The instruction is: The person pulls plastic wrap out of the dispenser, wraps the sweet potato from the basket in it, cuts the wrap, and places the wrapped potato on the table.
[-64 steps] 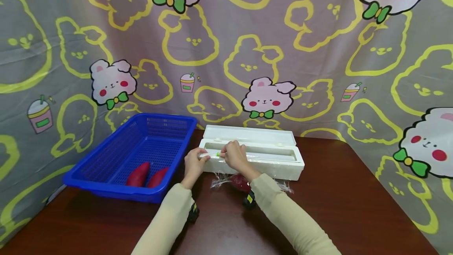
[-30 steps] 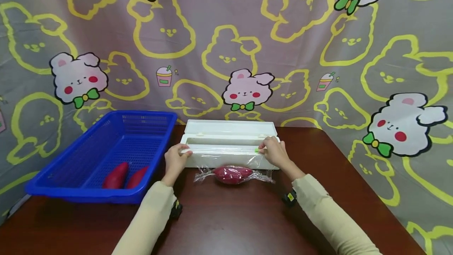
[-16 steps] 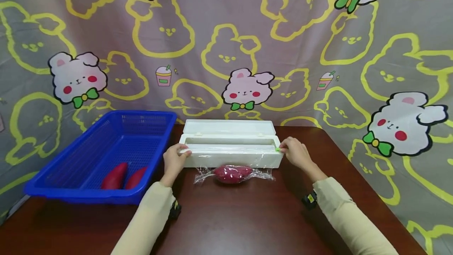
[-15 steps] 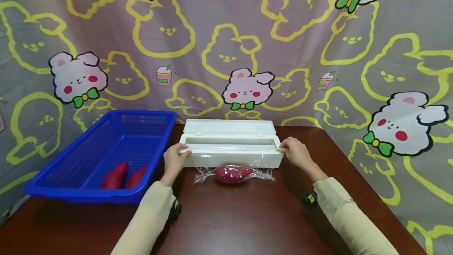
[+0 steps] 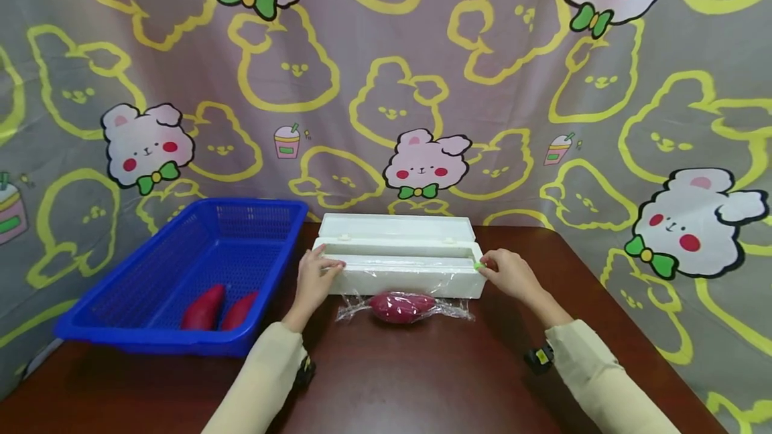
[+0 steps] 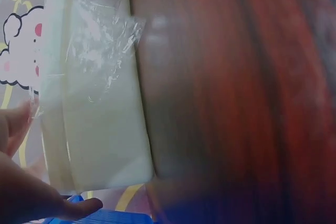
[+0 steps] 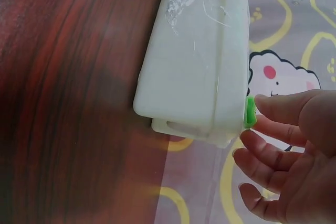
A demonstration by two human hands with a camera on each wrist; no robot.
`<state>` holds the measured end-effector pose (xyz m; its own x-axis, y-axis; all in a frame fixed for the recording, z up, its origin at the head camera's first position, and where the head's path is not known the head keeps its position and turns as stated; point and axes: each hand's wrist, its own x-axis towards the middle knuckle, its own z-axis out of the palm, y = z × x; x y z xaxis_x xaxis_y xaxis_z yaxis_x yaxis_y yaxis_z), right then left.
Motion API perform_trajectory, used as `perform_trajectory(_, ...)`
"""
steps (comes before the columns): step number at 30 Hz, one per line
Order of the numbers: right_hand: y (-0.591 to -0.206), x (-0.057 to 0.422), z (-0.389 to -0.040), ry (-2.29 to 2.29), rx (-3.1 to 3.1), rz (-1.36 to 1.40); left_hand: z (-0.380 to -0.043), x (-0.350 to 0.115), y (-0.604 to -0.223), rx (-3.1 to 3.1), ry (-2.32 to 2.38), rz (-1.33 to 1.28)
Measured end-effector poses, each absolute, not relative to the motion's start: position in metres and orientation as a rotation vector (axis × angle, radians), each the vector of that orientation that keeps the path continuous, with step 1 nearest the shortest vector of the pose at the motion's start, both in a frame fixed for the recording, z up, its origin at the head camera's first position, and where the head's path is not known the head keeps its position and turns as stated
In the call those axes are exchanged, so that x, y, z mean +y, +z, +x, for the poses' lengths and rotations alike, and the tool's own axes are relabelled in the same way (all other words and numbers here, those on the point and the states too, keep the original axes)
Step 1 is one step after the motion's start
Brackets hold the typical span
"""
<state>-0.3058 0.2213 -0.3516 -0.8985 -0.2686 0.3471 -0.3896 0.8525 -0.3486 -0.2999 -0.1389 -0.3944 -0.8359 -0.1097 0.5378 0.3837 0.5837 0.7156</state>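
Note:
A white cling film dispenser (image 5: 407,282) stands at the back of the table with its lid (image 5: 395,227) raised. My right hand (image 5: 512,275) pinches its small green slider (image 7: 250,112) between thumb and fingers, at the right end of the top rail. At the opposite end, my left hand (image 5: 315,280) has its thumb and fingers spread apart around the corner, thumb extended in the left wrist view. Close against the dispenser's front lies a red sweet potato (image 5: 401,307), wrapped in clear cling film (image 5: 455,310) with loose, crumpled ends on both sides.
A blue plastic basket (image 5: 159,337) stands at the left, with two unwrapped red sweet potatoes (image 5: 204,307) at its near end. Behind the brown wooden table (image 5: 410,380) hangs a patterned curtain (image 5: 386,86).
My right hand has drawn the green slider along the rail from the left part to the right end. My left hand has loosened from the dispenser's left end, its fingers now spread.

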Motion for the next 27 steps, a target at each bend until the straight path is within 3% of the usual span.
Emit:
perform_trajectory(13,-0.369,0.223,-0.300,1.061,-2.777,0.581,-0.282,-0.143,-0.380,-2.294,-1.382,-0.207)
perform_trajectory(19,-0.384,0.222,-0.300,1.149,-2.823,0.813,-0.270,-0.150,-0.379,-2.185,-1.678,-0.395)
perform_trajectory(27,-0.390,0.223,-0.295,1.485,-2.810,0.742,-0.266,-0.154,-0.377,-2.241,-1.990,-0.584)
